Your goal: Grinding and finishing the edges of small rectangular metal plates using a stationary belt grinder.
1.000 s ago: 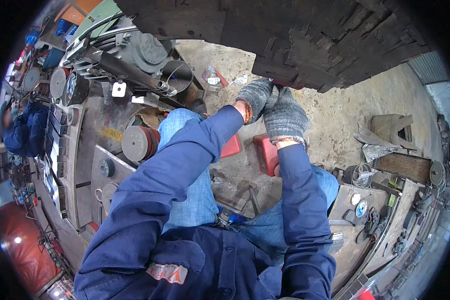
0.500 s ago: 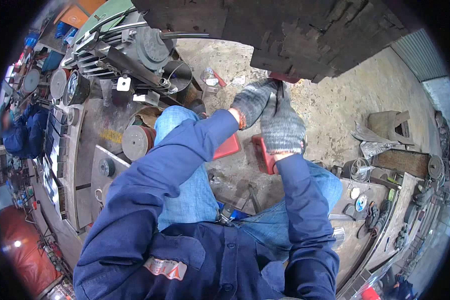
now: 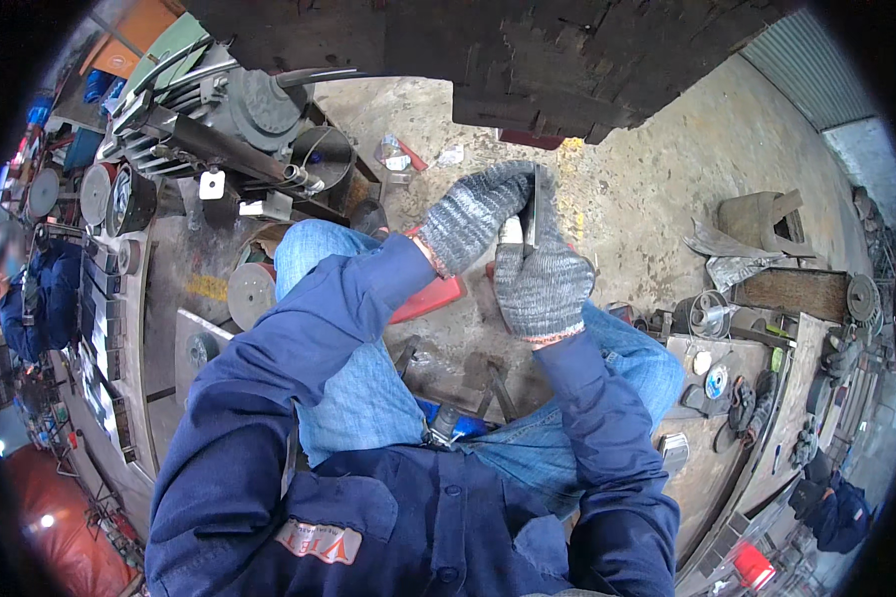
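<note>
Both hands lowered from overhead slab, gripping plate

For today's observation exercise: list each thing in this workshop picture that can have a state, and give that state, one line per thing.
Left hand: gloved, gripping the metal piece.
Right hand: gloved, closed on the metal piece from below.
Metal piece: thin, flat, held upright between both hands.
Red stool: on the floor, partly hidden by the left sleeve.
Motor: lying on its side.

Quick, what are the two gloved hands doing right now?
Left hand: closed on the top of a thin flat metal piece.
Right hand: closed on the same metal piece, lower down.
</note>
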A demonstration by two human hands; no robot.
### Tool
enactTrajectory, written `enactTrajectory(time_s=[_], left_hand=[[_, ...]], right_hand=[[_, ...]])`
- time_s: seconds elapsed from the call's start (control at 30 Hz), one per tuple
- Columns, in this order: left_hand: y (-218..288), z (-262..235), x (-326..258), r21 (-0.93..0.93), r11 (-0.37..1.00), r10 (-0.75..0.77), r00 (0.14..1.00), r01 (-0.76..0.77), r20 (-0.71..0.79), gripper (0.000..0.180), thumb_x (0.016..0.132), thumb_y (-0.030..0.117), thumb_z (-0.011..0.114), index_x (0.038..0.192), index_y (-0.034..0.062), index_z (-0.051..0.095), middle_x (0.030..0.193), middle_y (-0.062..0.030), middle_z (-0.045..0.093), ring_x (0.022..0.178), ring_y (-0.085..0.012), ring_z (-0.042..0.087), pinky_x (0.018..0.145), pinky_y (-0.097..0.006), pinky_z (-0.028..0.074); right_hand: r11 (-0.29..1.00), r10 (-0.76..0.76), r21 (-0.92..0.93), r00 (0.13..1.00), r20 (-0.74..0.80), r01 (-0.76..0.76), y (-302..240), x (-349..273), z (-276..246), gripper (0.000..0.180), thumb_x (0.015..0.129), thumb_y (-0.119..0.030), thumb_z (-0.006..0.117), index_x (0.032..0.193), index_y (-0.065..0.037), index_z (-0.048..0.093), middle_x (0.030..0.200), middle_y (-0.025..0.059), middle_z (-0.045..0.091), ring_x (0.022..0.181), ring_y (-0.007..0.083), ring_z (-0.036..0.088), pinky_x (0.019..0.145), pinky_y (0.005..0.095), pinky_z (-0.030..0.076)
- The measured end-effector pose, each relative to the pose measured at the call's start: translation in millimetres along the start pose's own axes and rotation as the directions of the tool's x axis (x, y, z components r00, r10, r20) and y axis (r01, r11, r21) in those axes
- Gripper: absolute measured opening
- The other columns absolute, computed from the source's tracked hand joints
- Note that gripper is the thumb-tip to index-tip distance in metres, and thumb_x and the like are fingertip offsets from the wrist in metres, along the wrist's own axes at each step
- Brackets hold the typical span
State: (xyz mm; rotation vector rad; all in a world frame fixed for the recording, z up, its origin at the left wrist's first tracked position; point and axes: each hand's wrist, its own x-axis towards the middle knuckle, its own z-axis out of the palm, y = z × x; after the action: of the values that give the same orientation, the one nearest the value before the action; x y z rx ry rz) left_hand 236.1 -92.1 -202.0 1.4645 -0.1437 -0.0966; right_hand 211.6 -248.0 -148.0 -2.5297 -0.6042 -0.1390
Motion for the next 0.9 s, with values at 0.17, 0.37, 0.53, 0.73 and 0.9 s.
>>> enactTrajectory(time_s=[0.17, 0.37, 0.53, 0.73, 0.9], left_hand=[[18, 4, 10, 0.487, 0.872, 0.067, 0.997, -0.046, -0.026, 0.035, 0.100, 0.007, 0.051, 0.133, 0.0035, 0.060, 0.134, -0.0125, 0.064, 0.123, -0.0232, 0.060, 0.109, -0.035, 0.046], [0, -1, 23, 0.743, 0.656, 0.244, 0.969, -0.136, -0.038, 0.030, 0.095, 0.009, 0.050, 0.123, 0.0064, 0.062, 0.124, -0.0195, 0.064, 0.114, -0.0373, 0.062, 0.098, -0.041, 0.050], [-4, -2, 30, 0.787, 0.597, 0.278, 0.961, -0.158, -0.018, 0.031, 0.095, 0.013, 0.052, 0.123, 0.0065, 0.062, 0.123, -0.0219, 0.064, 0.113, -0.0407, 0.062, 0.096, -0.044, 0.051], [-27, -17, 55, 0.774, 0.633, 0.082, 0.993, 0.013, -0.084, 0.041, 0.096, 0.028, 0.052, 0.127, 0.0035, 0.062, 0.124, -0.0242, 0.065, 0.116, -0.0418, 0.059, 0.100, -0.045, 0.047], [-41, -28, 65, 0.848, 0.528, 0.026, 0.998, 0.041, -0.064, 0.042, 0.098, 0.031, 0.048, 0.125, 0.0022, 0.063, 0.125, -0.0249, 0.065, 0.117, -0.0414, 0.059, 0.101, -0.044, 0.046]], right_hand=[[0.974, 0.226, -0.060, 0.960, 0.164, -0.219, -12, 31, -19, 0.047, 0.102, -0.039, 0.049, 0.133, -0.005, 0.059, 0.083, 0.0246, 0.070, 0.077, 0.0415, 0.071, 0.071, 0.0524, 0.055], [0.963, 0.254, -0.130, 0.956, 0.149, -0.236, -12, 48, -12, 0.044, 0.103, -0.037, 0.047, 0.124, -0.002, 0.065, 0.083, 0.0250, 0.071, 0.077, 0.0424, 0.070, 0.072, 0.0529, 0.055], [0.956, 0.285, -0.110, 0.947, 0.151, -0.270, -5, 56, -7, 0.047, 0.102, -0.039, 0.046, 0.134, -0.007, 0.061, 0.090, 0.0241, 0.072, 0.082, 0.0419, 0.071, 0.077, 0.0522, 0.056], [0.934, 0.348, -0.178, 0.904, 0.249, -0.311, 11, 84, 21, 0.045, 0.103, -0.043, 0.041, 0.129, -0.012, 0.061, 0.097, 0.0234, 0.072, 0.091, 0.0432, 0.070, 0.083, 0.0542, 0.054], [0.945, 0.317, -0.157, 0.922, 0.223, -0.286, 13, 94, 28, 0.042, 0.103, -0.043, 0.042, 0.123, -0.013, 0.062, 0.096, 0.0237, 0.072, 0.089, 0.0435, 0.070, 0.081, 0.0543, 0.054]])
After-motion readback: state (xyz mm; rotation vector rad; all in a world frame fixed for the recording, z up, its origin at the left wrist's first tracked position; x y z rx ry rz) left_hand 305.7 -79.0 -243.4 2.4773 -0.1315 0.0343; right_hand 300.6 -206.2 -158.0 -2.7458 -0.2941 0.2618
